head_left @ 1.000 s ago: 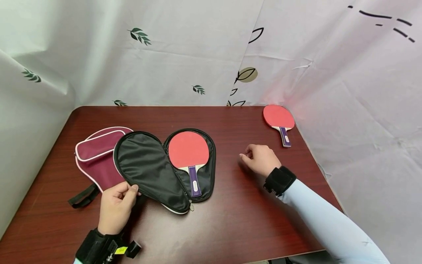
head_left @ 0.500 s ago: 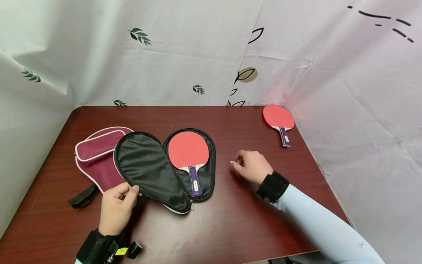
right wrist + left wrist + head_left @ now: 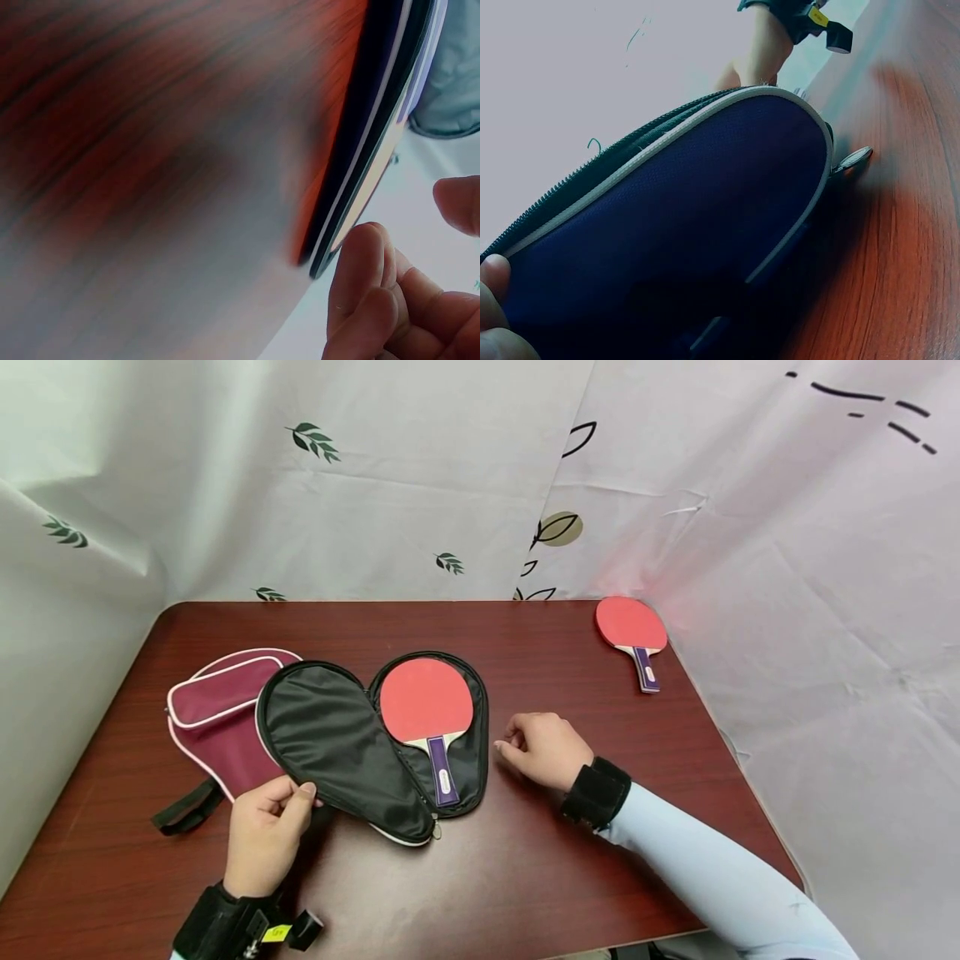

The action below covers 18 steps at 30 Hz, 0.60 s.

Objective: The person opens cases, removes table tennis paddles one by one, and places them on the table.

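paddle (image 3: 427, 702) lies in black case (image 3: 471, 768), that step apparently done; flap (image 3: 337, 735) not yet folded over. left hand (image 3: 264, 835) pinches flap's edge; right hand (image 3: 549, 750) relaxed, empty, beside case. second paddle (image 3: 632, 622) uncased on bench (image 3: 540, 877).

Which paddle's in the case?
The nearer paddle, lying on the right half of the open black-lined case; the other paddle lies directly on the table, toward its far right corner.

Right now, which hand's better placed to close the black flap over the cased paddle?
Likely the left hand: it pinches the black flap by its edge. The right hand holds nothing and sits across the paddle from it.
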Tool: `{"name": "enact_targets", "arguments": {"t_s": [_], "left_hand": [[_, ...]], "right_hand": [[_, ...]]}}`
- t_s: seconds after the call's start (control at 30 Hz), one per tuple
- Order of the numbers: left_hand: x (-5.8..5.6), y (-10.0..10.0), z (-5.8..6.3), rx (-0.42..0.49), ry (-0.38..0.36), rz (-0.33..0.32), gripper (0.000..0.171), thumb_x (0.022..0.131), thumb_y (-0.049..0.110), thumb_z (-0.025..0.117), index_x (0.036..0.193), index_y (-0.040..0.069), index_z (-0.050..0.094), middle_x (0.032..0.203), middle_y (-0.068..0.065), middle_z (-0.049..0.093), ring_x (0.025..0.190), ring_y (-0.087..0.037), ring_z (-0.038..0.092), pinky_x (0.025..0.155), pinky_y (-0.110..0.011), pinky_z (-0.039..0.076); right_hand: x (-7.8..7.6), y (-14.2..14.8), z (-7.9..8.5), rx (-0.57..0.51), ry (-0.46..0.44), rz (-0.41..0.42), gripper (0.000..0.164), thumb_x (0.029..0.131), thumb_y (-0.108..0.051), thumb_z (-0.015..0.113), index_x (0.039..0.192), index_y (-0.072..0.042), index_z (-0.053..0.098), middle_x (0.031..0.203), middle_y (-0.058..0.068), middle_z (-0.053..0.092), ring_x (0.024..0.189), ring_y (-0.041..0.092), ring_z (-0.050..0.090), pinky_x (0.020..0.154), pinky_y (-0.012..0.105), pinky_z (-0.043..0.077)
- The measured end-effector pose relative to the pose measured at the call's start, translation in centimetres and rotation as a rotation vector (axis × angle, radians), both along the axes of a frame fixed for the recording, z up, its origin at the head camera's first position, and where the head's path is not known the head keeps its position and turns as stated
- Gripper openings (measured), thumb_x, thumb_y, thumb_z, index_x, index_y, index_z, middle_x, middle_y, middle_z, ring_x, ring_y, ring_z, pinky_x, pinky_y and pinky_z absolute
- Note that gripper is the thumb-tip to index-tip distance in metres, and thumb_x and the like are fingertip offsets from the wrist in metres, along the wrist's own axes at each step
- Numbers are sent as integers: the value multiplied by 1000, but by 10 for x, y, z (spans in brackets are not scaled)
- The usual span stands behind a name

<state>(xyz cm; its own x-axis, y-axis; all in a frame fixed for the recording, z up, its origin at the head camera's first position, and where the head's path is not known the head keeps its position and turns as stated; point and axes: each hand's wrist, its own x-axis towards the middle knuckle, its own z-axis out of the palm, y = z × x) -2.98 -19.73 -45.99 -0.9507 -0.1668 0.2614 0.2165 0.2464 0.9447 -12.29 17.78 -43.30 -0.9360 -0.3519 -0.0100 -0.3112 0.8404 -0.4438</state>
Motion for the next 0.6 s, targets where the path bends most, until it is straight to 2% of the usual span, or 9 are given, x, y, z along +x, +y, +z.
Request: {"name": "enact_targets", "arguments": {"t_s": [0.6], "left_hand": [[0,0,-1,-7,-2,2,33,100,-14,63,72,3,70,49,7,42,42,-5,34,39,-23,27]], "right_hand": [[5,-43,-3,-22,2,104,21,100,-32,80,89,-16,72,71,-10,62,61,4,56,62,28,50]]}}
